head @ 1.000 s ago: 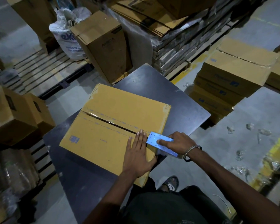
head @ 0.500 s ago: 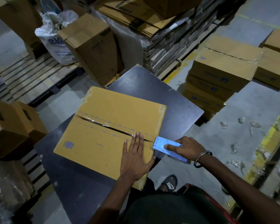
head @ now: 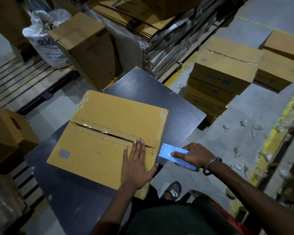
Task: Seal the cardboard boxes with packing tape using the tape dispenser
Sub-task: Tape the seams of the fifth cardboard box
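Observation:
A flat brown cardboard box (head: 98,145) lies on a dark table (head: 153,92), its centre seam running from upper left to lower right under a strip of clear tape. My left hand (head: 136,161) presses flat on the box top near the seam's right end, fingers straight. Just past the box's right edge, my right hand (head: 193,154) grips a blue tape dispenser (head: 170,152), index finger stretched along its top. The dispenser's front end sits close to the box edge at the seam.
Stacked sealed boxes (head: 224,73) stand on the floor to the right. A tall carton (head: 88,48) and a white sack (head: 46,43) lie beyond the table. A pallet of flattened cardboard (head: 143,22) is behind. Tape scraps (head: 244,126) litter the floor.
My right hand has drawn the dispenser rightward along the seam and off the box's right edge. My left hand stays pressed near the seam's end.

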Demonstrator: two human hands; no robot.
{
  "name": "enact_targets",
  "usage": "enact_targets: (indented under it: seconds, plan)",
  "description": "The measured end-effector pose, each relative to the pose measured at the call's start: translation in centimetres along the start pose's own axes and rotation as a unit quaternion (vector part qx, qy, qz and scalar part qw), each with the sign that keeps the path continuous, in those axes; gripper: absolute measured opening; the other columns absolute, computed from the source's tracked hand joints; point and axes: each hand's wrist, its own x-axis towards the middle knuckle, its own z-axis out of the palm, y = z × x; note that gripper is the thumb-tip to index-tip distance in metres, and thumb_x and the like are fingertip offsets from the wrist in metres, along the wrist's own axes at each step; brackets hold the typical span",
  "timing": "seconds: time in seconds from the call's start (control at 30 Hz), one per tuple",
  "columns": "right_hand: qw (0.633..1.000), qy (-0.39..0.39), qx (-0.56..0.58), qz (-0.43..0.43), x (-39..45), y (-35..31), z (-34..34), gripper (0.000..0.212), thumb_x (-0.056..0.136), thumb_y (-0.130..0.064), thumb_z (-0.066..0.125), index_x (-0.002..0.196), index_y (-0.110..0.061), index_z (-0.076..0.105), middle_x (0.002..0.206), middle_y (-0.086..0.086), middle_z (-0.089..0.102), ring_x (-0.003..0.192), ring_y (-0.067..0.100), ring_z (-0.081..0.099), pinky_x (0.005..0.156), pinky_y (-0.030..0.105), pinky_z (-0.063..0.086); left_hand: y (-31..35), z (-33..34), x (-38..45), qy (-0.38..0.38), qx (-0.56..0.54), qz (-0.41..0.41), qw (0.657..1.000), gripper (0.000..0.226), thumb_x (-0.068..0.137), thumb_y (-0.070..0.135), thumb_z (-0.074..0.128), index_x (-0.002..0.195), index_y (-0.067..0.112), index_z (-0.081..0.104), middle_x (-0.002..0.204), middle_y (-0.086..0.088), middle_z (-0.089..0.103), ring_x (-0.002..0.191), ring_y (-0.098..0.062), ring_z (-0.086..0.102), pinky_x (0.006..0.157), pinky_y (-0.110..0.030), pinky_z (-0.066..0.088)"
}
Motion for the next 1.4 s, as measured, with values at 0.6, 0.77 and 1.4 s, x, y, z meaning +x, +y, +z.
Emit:
enact_targets:
  seconds: [0.6,0.77,1.4]
  plan:
    - [0.999,-0.009,0.013,0.050,0.9,0.7,1.7,0.069,0.076,-0.086,0.060,0.064,-0.019,0.061,0.060,0.000,0.060,0.056,0.015,0.060,0.054,0.030,0.040,0.1,-0.1,0.0,-0.002,-0.003,0.003,1.000,0.105,0.095,0.081,0.031,0.168,0.013,-0.003,0.176,-0.004,-0.013,0.163,-0.018,-0.011,0.130,-0.057,0.006]
    - [0.998,0.002,0.021,0.060,0.8,0.5,2.6,0.066,0.078,-0.083,0.062,0.062,-0.019,0.060,0.058,-0.001,0.058,0.053,0.014,0.057,0.052,0.030,0.037,0.3,-0.4,0.0,0.005,-0.016,0.000,1.000,0.103,0.097,0.081,0.028,0.169,0.014,-0.001,0.177,-0.002,-0.009,0.163,-0.016,-0.009,0.131,-0.056,0.006]
    - [0.997,-0.022,0.068,0.017,-0.3,4.8,1.1,0.082,0.056,-0.101,0.048,0.056,-0.020,0.058,0.050,-0.004,0.051,0.044,0.007,0.040,0.052,0.029,0.030,2.5,-0.3,2.0,0.049,-0.035,-0.078,0.995,0.091,0.102,0.076,0.024,0.156,0.007,0.045,0.167,-0.012,0.038,0.155,-0.026,0.031,0.130,-0.052,0.012]
